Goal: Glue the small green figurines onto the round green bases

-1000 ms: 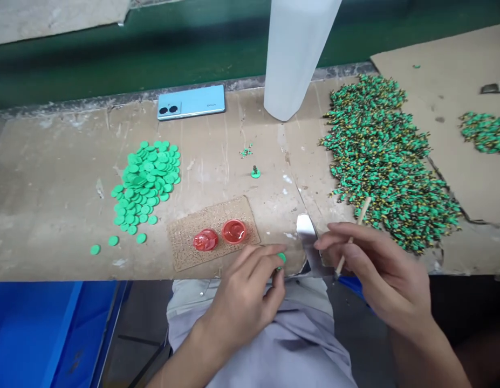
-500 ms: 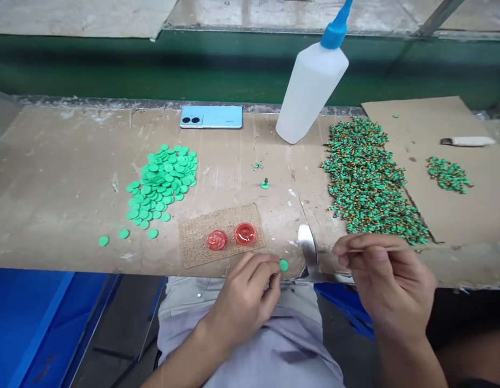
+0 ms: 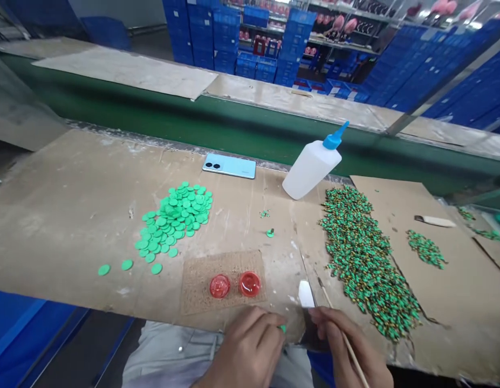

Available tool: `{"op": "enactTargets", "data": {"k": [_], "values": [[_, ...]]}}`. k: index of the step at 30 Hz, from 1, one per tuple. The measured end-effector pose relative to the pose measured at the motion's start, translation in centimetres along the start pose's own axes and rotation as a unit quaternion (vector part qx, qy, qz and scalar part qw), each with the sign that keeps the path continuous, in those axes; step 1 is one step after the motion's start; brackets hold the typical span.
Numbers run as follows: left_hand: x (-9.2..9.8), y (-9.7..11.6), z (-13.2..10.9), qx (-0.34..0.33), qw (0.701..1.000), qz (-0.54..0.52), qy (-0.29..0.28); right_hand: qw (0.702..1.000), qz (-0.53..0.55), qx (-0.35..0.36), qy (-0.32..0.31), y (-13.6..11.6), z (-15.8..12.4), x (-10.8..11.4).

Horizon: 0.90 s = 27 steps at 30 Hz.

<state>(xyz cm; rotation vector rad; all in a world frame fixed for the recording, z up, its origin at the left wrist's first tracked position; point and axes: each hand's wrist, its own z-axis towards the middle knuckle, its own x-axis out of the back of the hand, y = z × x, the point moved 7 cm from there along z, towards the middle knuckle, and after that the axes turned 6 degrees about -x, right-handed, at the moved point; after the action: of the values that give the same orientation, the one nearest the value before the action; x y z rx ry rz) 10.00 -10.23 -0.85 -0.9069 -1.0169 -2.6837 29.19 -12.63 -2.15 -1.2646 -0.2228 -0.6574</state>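
My left hand is at the table's front edge, its fingers pinched on a small green disc, mostly hidden by them. My right hand grips a thin wooden paintbrush, bristle end pointing away over the table. Its fingertips are beside a flat metal blade at the edge; I cannot tell whether they touch it. Left of the blade, two small red cups sit on a brown rough board; the right one holds glossy liquid. A green disc with a small part standing on it is farther back.
A pile of green discs spreads at left. Many small green-and-gold pieces are heaped at right, with a smaller group beyond. A phone, a white bottle with blue nozzle and a white-handled tool stand or lie behind.
My view has tilted up, showing blue crates and shelves behind. My right hand has moved closer to the blade and swung the brush from sideways to pointing away. The left still pinches the disc.
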Motion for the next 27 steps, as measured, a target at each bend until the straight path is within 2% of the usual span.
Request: {"op": "enactTargets", "data": {"k": [5,8,13,20,27], "values": [[-0.1,-0.3,-0.1,0.013,0.999,0.017,0.026,0.992,-0.050,0.060,-0.102,-1.1,1.3,-1.9],[0.4,-0.3,-0.4,0.024,0.998,0.003,0.052,0.985,-0.064,0.096,-0.131,-1.9,1.4,-2.7],[2.0,-0.2,-1.1,0.044,0.996,-0.052,0.061,0.977,-0.084,0.138,-0.136,-3.3,1.0,-3.3],[4.0,-0.9,-1.9,0.113,0.987,-0.072,0.089,0.975,-0.086,0.102,-0.180,-3.8,1.0,-4.3],[4.1,-1.8,-2.7,0.176,0.976,-0.104,0.078,0.975,-0.122,0.121,-0.142,-4.0,0.8,-4.1]]}}
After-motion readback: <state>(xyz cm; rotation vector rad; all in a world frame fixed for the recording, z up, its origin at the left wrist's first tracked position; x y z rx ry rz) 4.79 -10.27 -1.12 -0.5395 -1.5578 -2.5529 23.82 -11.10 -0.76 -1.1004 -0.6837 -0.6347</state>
